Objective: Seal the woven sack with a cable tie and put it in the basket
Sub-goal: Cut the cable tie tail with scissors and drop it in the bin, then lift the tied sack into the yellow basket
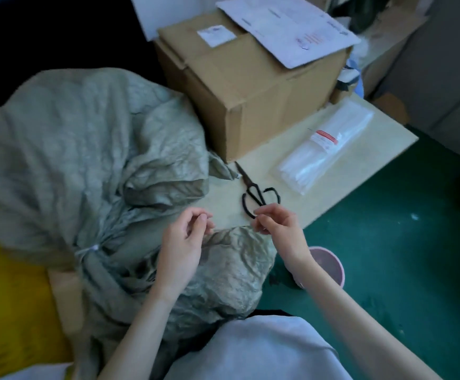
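Observation:
A grey-green woven sack lies slumped across the beige table and my lap. Its neck is gathered and cinched by a white cable tie at the lower left. My left hand hovers over the sack's loose mouth with its fingers loosely curled and holds nothing. My right hand is at the table's near edge, and its thumb and fingertips pinch the near handle loop of the black scissors, which lie flat on the table.
A clear bag of white cable ties lies right of the scissors. Behind them stands a cardboard box with a paper sheet on top. A pink bucket sits on the green floor. A yellow surface shows at lower left.

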